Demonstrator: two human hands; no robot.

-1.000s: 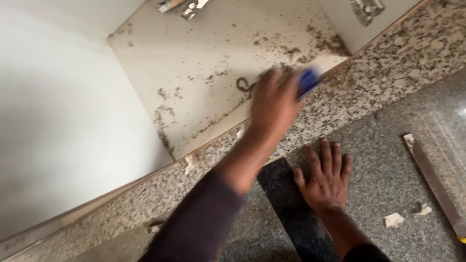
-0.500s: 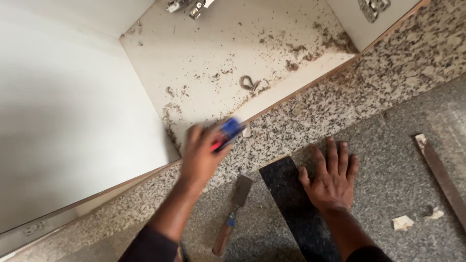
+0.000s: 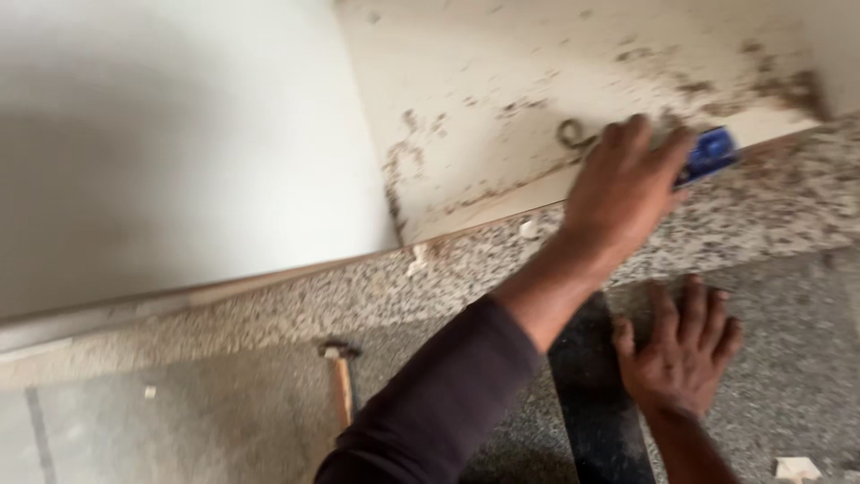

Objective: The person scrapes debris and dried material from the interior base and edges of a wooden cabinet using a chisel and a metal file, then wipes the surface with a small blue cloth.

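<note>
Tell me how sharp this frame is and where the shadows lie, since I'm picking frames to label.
Head view: motion blur smears the whole frame, including the left hand gripping the small blue tool; the right hand flat on the dark stone strip is soft too; a broad grey shadow covers the white panel; no glare.

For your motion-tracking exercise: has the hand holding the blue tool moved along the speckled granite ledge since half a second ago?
Yes. The left hand with the blue tool moved rightward along the speckled granite ledge, past the curled mark.

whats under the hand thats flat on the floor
The right hand lies flat, partly on a dark stone strip and partly on grey speckled floor. The surface beneath the palm is covered.
</note>
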